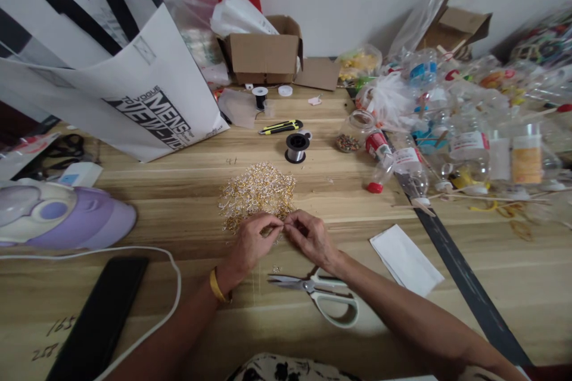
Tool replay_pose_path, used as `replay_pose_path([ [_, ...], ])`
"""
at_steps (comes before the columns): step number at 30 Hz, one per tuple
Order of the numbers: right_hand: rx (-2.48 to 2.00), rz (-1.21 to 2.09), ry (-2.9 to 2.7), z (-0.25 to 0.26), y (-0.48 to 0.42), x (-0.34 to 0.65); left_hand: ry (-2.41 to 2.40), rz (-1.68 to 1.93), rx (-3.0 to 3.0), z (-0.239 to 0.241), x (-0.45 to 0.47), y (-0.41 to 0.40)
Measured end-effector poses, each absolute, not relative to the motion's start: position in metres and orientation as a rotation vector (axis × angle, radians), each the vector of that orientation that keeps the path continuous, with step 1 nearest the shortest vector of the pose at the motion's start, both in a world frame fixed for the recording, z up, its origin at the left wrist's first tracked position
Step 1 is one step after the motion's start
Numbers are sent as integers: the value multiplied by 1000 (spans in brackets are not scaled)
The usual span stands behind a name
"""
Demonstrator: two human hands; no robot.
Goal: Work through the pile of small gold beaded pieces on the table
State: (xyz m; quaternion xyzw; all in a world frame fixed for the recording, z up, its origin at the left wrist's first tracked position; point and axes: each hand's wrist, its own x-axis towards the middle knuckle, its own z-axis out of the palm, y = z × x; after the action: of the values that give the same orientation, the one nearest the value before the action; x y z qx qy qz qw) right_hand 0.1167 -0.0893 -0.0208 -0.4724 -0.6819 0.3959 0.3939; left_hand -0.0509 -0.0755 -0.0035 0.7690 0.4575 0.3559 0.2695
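While both hands meet at the near edge of a heap of small gold and white beaded pieces (258,193) on the pale wooden table (179,190), the left hand (252,244) and right hand (309,237) each pinch something tiny — fingertips together, touching. White-handled scissors (319,293) lie just beneath the wrists.
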Motion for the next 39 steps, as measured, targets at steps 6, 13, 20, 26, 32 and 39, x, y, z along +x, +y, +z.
replay_pose_path([
  [6,-1196,1014,-1754,-22,-90,117,1226,905,1936,-4,-51,-74],
  [13,-1169,1010,-1769,-19,-92,118,1194,891,1837,-6,-54,-73],
  [20,-1129,1011,-1777,-13,-93,119,1148,915,1763,-8,-54,-71],
  [26,-1156,1052,-1677,-13,-93,119,1208,898,1696,-4,-56,-70],
  [32,-1198,1104,-1562,-17,-91,117,1257,945,1671,-5,-59,-66],
  [39,-1183,1110,-1542,-24,-91,116,1245,960,1633,-8,-58,-65],
])
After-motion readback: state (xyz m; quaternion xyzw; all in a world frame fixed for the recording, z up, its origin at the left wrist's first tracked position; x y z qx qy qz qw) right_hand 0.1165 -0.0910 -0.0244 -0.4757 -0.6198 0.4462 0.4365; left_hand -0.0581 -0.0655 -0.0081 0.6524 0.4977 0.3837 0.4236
